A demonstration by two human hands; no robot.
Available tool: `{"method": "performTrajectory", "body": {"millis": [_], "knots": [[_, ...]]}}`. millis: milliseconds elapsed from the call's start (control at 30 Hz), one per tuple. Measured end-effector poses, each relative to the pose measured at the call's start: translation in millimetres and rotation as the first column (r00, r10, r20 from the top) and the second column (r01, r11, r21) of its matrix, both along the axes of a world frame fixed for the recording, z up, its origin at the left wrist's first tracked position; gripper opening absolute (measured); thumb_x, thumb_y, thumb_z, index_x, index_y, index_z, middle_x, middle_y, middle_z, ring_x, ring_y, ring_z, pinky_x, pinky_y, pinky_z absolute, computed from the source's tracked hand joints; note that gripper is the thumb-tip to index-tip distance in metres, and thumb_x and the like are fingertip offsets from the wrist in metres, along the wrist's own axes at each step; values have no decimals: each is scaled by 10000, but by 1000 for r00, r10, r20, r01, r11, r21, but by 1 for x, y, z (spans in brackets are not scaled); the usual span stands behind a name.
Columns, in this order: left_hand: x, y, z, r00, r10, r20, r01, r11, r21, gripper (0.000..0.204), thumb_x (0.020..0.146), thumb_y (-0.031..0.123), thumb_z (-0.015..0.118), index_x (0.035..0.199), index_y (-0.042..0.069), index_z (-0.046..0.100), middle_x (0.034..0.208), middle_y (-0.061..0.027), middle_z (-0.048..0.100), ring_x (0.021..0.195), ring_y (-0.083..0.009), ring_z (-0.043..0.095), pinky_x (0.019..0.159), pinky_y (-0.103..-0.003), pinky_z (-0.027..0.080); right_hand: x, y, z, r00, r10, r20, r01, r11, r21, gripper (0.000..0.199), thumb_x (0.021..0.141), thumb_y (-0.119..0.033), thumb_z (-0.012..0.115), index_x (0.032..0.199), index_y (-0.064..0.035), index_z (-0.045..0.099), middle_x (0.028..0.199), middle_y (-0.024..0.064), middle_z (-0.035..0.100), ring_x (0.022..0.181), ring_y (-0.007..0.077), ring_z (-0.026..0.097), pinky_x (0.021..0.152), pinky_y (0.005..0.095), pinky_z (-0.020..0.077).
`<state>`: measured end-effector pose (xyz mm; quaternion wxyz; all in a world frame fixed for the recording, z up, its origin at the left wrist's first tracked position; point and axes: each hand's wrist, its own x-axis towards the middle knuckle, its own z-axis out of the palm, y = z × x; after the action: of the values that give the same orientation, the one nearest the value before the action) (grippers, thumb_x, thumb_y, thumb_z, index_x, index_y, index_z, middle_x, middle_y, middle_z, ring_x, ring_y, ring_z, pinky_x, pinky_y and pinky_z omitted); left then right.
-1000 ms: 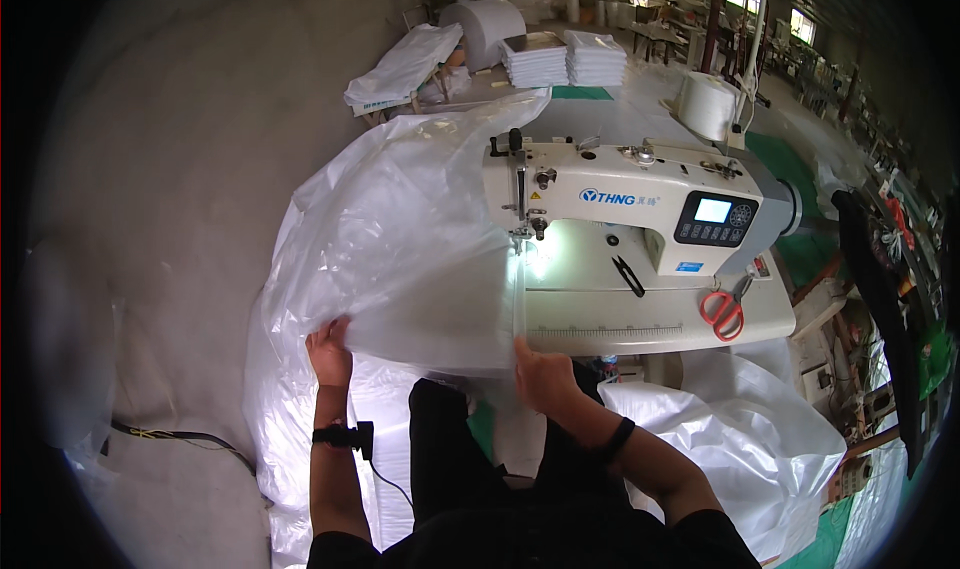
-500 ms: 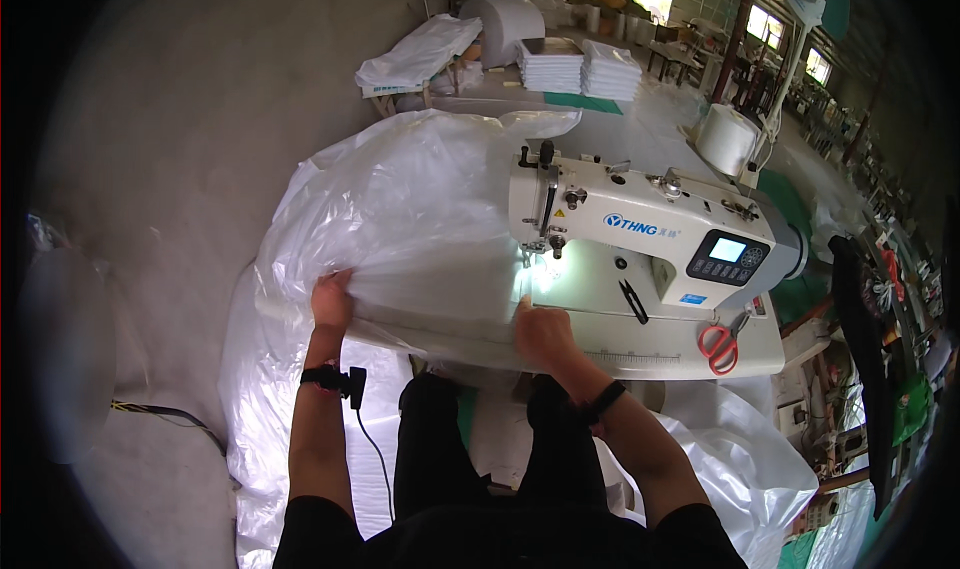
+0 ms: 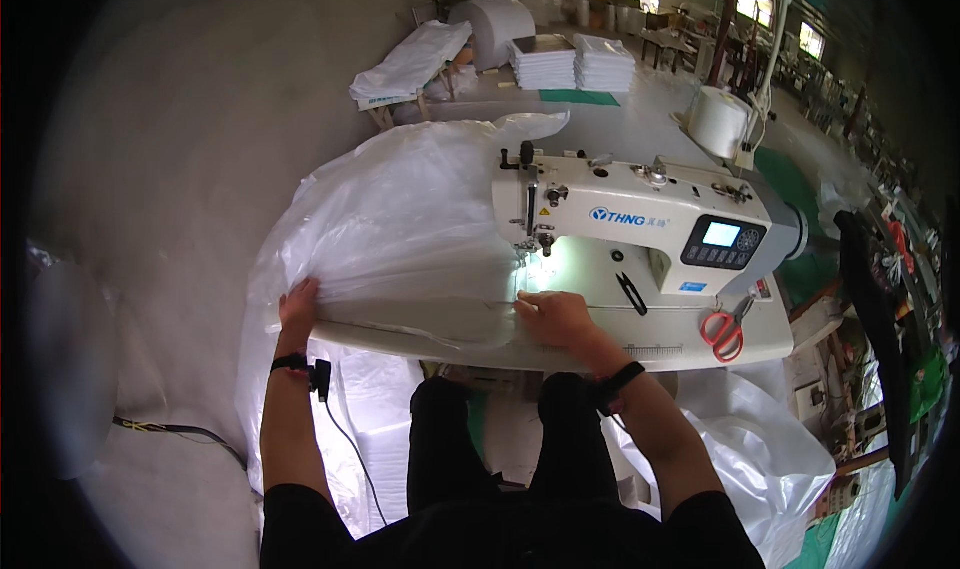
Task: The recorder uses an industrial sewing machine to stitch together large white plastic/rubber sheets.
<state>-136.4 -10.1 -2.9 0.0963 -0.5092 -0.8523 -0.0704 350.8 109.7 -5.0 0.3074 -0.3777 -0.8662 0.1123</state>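
Observation:
A large white translucent plastic bag (image 3: pixel 400 219) is spread over the left end of a white sewing table (image 3: pixel 660 339). My left hand (image 3: pixel 298 304) grips the bag's near left edge at the table's corner. My right hand (image 3: pixel 553 317) lies flat on the bag's folded edge, just in front of the needle (image 3: pixel 541 244) of the white industrial sewing machine (image 3: pixel 640 219). A lamp lights the cloth under the needle. Both wrists wear dark bands; a cable hangs from the left one.
Red-handled scissors (image 3: pixel 722 334) and a black clipper (image 3: pixel 631 294) lie on the table at right. A white thread cone (image 3: pixel 718 121) stands behind the machine. Stacks of white folded bags (image 3: pixel 572 64) and a big roll (image 3: pixel 497 27) sit farther back. More plastic sheeting (image 3: pixel 760 459) lies on the floor at right.
The view has shifted, with the machine now nearer and more central. Both hands stay on the bag's near edge; the right hand has moved closer to the needle.

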Motion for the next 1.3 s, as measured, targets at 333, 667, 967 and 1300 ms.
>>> {"method": "performTrajectory", "body": {"millis": [333, 667, 967, 1300], "knots": [[236, 11, 83, 684, -728, 50, 718, 684, 133, 395, 769, 168, 626, 1145, 64, 563, 1185, -131, 564, 1103, -322, 516, 928, -419, 408, 22, 7, 21, 993, 5, 116, 27, 963, -267, 361, 798, -282, 544, 1119, -136, 618, 784, 79, 664, 760, 264, 641, 685, 378, 492], [317, 70, 18, 515, -855, -63, 845, 495, 201, 159, 753, 164, 609, 900, 104, 602, 950, -19, 587, 985, -241, 521, 926, -417, 353, 2, 15, 6, 973, -225, 50, 230, 930, -286, 260, 861, -328, 519, 911, -90, 612, 766, 101, 656, 750, 294, 635, 678, 422, 484], [314, 133, 29, 549, -749, 371, 763, 630, 143, 182, 821, 222, 594, 846, 48, 635, 798, -134, 634, 720, -323, 607, 658, -413, 467, 9, 13, 2, 969, -247, -23, 221, 902, -370, 270, 871, -349, 516, 907, -103, 622, 758, 104, 656, 721, 303, 634, 657, 428, 476], [299, 151, 21, 613, -543, 574, 695, 716, -64, 273, 730, 296, 639, 875, 65, 648, 791, -113, 646, 717, -301, 606, 686, -392, 467, -8, 23, 5, 954, -298, 39, 297, 915, -274, 303, 773, -389, 602, 790, -88, 634, 670, 87, 647, 655, 268, 639, 609, 378, 480]]}}
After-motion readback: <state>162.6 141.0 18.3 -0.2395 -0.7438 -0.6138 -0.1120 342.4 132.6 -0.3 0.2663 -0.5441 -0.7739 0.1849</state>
